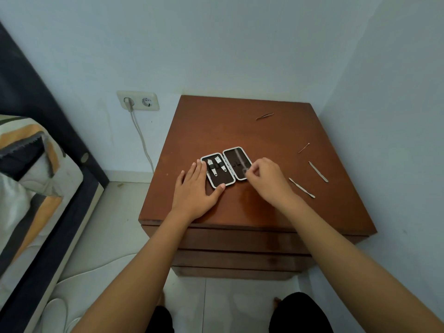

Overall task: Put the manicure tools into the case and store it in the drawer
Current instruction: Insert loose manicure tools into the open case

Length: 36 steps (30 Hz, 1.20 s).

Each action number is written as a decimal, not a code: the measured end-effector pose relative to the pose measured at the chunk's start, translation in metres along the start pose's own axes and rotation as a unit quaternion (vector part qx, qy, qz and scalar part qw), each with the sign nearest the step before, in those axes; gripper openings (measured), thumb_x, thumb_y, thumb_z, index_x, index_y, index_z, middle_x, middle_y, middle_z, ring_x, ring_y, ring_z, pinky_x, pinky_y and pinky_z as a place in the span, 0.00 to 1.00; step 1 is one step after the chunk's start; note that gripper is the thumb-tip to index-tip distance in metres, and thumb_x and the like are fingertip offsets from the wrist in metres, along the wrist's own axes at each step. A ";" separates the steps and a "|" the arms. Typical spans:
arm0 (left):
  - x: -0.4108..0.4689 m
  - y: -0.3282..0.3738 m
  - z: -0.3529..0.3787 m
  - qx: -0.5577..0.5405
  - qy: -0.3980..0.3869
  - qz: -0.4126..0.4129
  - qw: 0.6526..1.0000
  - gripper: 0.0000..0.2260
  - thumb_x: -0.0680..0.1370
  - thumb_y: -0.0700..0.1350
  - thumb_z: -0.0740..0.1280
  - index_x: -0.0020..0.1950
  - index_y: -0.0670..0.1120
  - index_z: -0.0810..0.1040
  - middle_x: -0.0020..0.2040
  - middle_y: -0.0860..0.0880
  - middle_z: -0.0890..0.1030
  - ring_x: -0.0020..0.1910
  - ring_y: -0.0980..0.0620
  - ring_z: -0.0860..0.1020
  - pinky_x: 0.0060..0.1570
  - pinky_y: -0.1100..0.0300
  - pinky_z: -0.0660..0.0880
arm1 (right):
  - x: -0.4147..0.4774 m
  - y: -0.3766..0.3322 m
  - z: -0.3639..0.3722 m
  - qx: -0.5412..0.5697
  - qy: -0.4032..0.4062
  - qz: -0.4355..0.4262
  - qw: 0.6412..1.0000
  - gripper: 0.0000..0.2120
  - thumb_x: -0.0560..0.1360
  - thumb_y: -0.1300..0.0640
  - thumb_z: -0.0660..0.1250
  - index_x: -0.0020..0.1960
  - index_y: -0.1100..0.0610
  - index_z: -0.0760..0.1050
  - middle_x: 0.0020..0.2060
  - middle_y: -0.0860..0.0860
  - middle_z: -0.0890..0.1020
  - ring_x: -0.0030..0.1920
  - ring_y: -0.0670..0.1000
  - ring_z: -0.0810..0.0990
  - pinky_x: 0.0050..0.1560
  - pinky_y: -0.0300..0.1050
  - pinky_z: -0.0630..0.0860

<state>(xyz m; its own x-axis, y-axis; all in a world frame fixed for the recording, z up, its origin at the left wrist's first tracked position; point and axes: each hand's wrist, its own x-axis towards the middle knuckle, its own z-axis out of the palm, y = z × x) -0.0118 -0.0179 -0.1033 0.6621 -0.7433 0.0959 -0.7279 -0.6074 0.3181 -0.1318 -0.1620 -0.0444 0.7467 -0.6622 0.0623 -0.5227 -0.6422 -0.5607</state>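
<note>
Case lies open flat near the middle of the desk, both halves up, hinge running away from the person. Left half: two clipper-like tools already strapped under an elastic band. Right half: dark lining, one slim tool seemingly going in, too blurred to identify.

Left hand spread flat, palm down, fingertips and thumb touching the left edge and near corner of the case. Judged a bracing hold, so the light case does not slide while the other hand pushes a tool under its loop. It grips nothing.

Right hand curled over the near right corner of the case, fingertips pinched together on something small and pale; likely the tool end, but I cannot tell for certain.

Loose on the desk to the right, well apart from each other: a cuticle pusher, a file-like strip, a thin pick; tweezers farther back. All within right-hand reach.

Drawers below the desk top are closed.

No brand, label or writing readable anywhere.
</note>
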 end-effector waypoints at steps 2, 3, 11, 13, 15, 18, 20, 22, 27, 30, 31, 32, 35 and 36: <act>0.000 -0.001 0.000 0.009 -0.012 0.002 1.000 0.40 0.72 0.68 0.46 0.78 0.46 0.47 0.79 0.49 0.49 0.77 0.54 0.47 0.74 0.52 0.44 | -0.010 -0.013 0.005 -0.021 -0.035 -0.026 0.999 0.08 0.73 0.55 0.62 0.37 0.56 0.72 0.41 0.52 0.74 0.46 0.52 0.73 0.47 0.49 0.71; 0.001 -0.002 -0.001 0.012 -0.021 0.004 1.000 0.39 0.73 0.68 0.45 0.78 0.46 0.46 0.79 0.49 0.49 0.77 0.54 0.46 0.74 0.52 0.44 | -0.013 -0.017 0.008 -0.034 -0.050 -0.029 0.998 0.08 0.73 0.54 0.62 0.38 0.58 0.74 0.43 0.52 0.76 0.47 0.53 0.74 0.46 0.49 0.71; 0.003 -0.005 -0.006 0.004 -0.066 0.011 0.998 0.34 0.79 0.62 0.48 0.77 0.47 0.42 0.78 0.50 0.44 0.77 0.54 0.42 0.74 0.53 0.40 | -0.012 -0.026 0.014 -0.085 -0.087 -0.001 0.993 0.14 0.71 0.50 0.64 0.38 0.61 0.78 0.42 0.54 0.82 0.46 0.57 0.78 0.43 0.47 0.72; 0.003 -0.005 -0.006 0.008 -0.073 0.009 0.997 0.33 0.79 0.62 0.48 0.77 0.46 0.41 0.78 0.50 0.43 0.77 0.54 0.42 0.74 0.53 0.40 | -0.010 -0.027 0.014 -0.085 -0.091 0.013 0.992 0.12 0.70 0.50 0.64 0.35 0.59 0.76 0.41 0.54 0.81 0.45 0.57 0.78 0.41 0.46 0.71; 0.003 -0.005 -0.008 0.008 -0.080 0.009 0.997 0.33 0.79 0.62 0.48 0.77 0.46 0.40 0.78 0.49 0.43 0.76 0.54 0.41 0.74 0.53 0.39 | -0.007 -0.028 0.015 -0.086 -0.091 0.027 0.992 0.11 0.70 0.51 0.64 0.33 0.55 0.73 0.40 0.54 0.80 0.43 0.57 0.78 0.40 0.44 0.69; 0.003 -0.005 -0.009 0.007 -0.089 0.011 0.996 0.33 0.79 0.61 0.48 0.77 0.47 0.40 0.78 0.50 0.42 0.76 0.54 0.41 0.73 0.53 0.38 | -0.005 -0.030 0.019 -0.087 -0.089 0.036 0.992 0.12 0.71 0.51 0.64 0.30 0.54 0.71 0.38 0.52 0.78 0.41 0.56 0.75 0.40 0.44 0.68; 0.003 -0.004 -0.009 0.008 -0.090 0.011 0.996 0.32 0.79 0.61 0.48 0.77 0.47 0.40 0.78 0.50 0.42 0.76 0.54 0.41 0.73 0.54 0.38 | -0.005 -0.030 0.021 -0.079 -0.094 0.037 0.992 0.12 0.71 0.52 0.64 0.31 0.56 0.74 0.38 0.54 0.80 0.42 0.57 0.77 0.40 0.44 0.68; 0.003 -0.005 -0.009 0.008 -0.089 0.011 0.996 0.32 0.79 0.61 0.47 0.77 0.47 0.40 0.78 0.50 0.42 0.76 0.55 0.41 0.73 0.54 0.38 | -0.006 -0.029 0.020 -0.070 -0.103 0.040 0.991 0.12 0.71 0.52 0.64 0.32 0.57 0.76 0.38 0.55 0.82 0.42 0.57 0.78 0.39 0.43 0.68; 0.003 -0.005 -0.008 0.009 -0.082 0.010 0.997 0.32 0.79 0.61 0.47 0.77 0.47 0.41 0.78 0.50 0.43 0.76 0.55 0.41 0.73 0.54 0.39 | -0.005 -0.026 0.018 -0.063 -0.103 0.045 0.992 0.11 0.72 0.54 0.63 0.37 0.60 0.78 0.40 0.55 0.82 0.43 0.58 0.79 0.40 0.44 0.70; 0.003 -0.005 -0.008 0.012 -0.081 0.011 0.997 0.32 0.79 0.61 0.47 0.77 0.47 0.41 0.78 0.50 0.43 0.76 0.55 0.41 0.73 0.54 0.39 | -0.005 -0.023 0.019 -0.072 -0.095 0.039 0.992 0.11 0.73 0.55 0.61 0.40 0.61 0.79 0.44 0.56 0.82 0.45 0.59 0.79 0.42 0.46 0.72; 0.003 -0.005 -0.008 0.013 -0.082 0.011 0.997 0.32 0.79 0.61 0.47 0.77 0.47 0.41 0.78 0.50 0.43 0.76 0.55 0.41 0.73 0.54 0.39 | -0.005 -0.023 0.020 -0.074 -0.095 0.039 0.992 0.11 0.74 0.55 0.61 0.41 0.60 0.78 0.44 0.56 0.82 0.46 0.59 0.78 0.43 0.46 0.72; 0.003 -0.005 -0.008 0.013 -0.082 0.011 0.997 0.32 0.79 0.61 0.47 0.77 0.47 0.40 0.78 0.50 0.43 0.76 0.55 0.41 0.73 0.54 0.39 | -0.004 -0.023 0.020 -0.075 -0.095 0.039 0.992 0.12 0.74 0.54 0.61 0.41 0.60 0.78 0.45 0.56 0.81 0.47 0.59 0.78 0.43 0.46 0.71; 0.002 -0.004 -0.008 0.012 -0.080 0.011 0.997 0.32 0.79 0.61 0.47 0.77 0.47 0.40 0.78 0.50 0.43 0.76 0.55 0.41 0.73 0.54 0.38 | 0.000 -0.024 0.023 -0.081 -0.100 0.042 0.991 0.11 0.75 0.54 0.61 0.41 0.60 0.77 0.46 0.57 0.81 0.48 0.60 0.78 0.43 0.45 0.69; 0.002 -0.004 -0.008 0.012 -0.079 0.011 0.997 0.32 0.80 0.61 0.47 0.77 0.47 0.41 0.78 0.50 0.43 0.76 0.55 0.41 0.73 0.54 0.38 | 0.001 -0.024 0.024 -0.082 -0.101 0.043 0.991 0.11 0.75 0.54 0.60 0.41 0.60 0.77 0.47 0.57 0.81 0.49 0.60 0.78 0.43 0.45 0.69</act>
<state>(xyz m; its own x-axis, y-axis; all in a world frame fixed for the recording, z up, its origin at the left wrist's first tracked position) -0.0060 -0.0145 -0.0972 0.6113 -0.7900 -0.0470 -0.7473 -0.5957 0.2944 -0.1083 -0.1381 -0.0506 0.7553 -0.6369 -0.1543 -0.6348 -0.6526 -0.4136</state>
